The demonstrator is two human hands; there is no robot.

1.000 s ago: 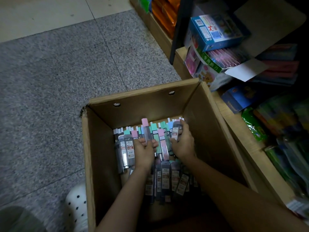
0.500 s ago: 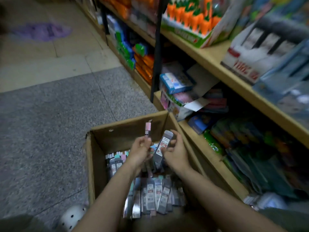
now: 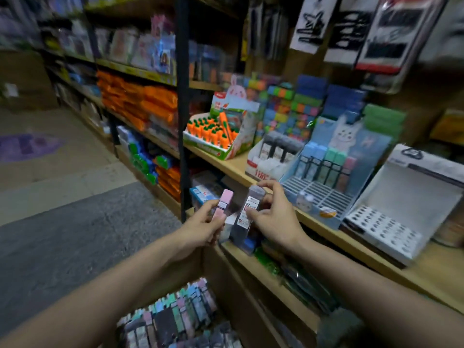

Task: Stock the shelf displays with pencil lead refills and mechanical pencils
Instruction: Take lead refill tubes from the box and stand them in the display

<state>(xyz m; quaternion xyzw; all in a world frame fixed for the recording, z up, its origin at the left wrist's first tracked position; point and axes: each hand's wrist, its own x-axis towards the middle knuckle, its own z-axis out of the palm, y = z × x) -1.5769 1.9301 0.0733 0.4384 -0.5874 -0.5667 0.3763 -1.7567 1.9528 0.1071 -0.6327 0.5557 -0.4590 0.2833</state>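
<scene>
My left hand (image 3: 204, 228) grips a pink-capped lead refill case (image 3: 223, 205). My right hand (image 3: 275, 217) holds a clear grey lead refill case (image 3: 247, 214) with a white label. Both cases are raised in front of the wooden shelf edge (image 3: 233, 169). A blue bunny display stand (image 3: 324, 194) on that shelf holds a few pastel refill cases at its back, with empty slots in front. Left of it stands a white display box (image 3: 268, 164) with dark-capped cases. Below me, the cardboard box (image 3: 175, 320) is full of refill cases.
A white display tray with rows of holes (image 3: 391, 229) stands at the right on the shelf. A carrot-themed box (image 3: 216, 136) sits at the left end. A black upright post (image 3: 184, 121) divides the shelving. Lower shelves hold packed goods. Grey floor lies to the left.
Both hands have lifted the two refill cases out of the cardboard box and up to shelf height. The view has tilted up from the box to the shelf displays.
</scene>
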